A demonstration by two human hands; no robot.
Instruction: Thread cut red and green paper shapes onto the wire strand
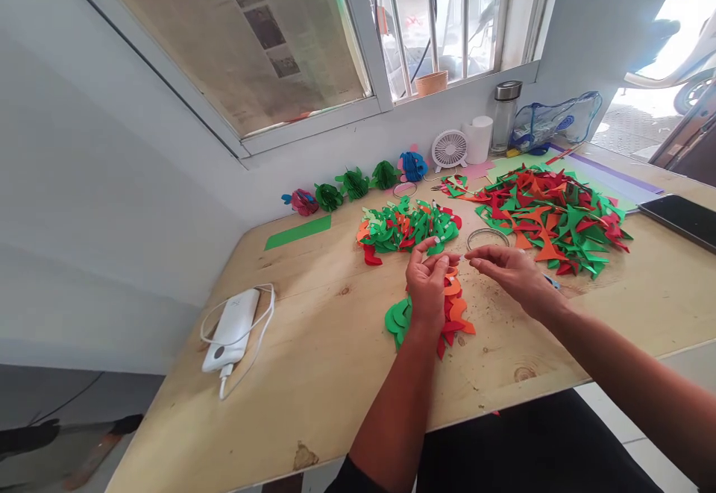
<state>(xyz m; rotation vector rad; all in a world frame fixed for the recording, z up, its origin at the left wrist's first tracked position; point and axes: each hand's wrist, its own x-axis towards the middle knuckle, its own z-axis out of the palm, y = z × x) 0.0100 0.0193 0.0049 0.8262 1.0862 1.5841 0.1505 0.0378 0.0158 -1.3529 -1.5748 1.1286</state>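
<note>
My left hand (428,278) is above a small pile of cut paper pieces, its fingers curled and thumb pressed in. Just to its right, my right hand (512,273) pinches with thumb and forefinger. A tiny whitish bit shows between the fingertips of both hands, too small to name. Under and around my left hand lie green paper pieces (398,321) and red and orange paper pieces (457,315). Beyond them sits a heap of green, red and orange cut shapes (411,226). A thin ring (488,230) lies near my right fingertips.
A large heap of paper scraps (553,217) covers the right side, near a phone (682,218). Folded paper figures (355,183), a small fan (449,151), a white roll (478,140) and a glass bottle (505,120) line the wall. A power bank (232,329) with cable lies left.
</note>
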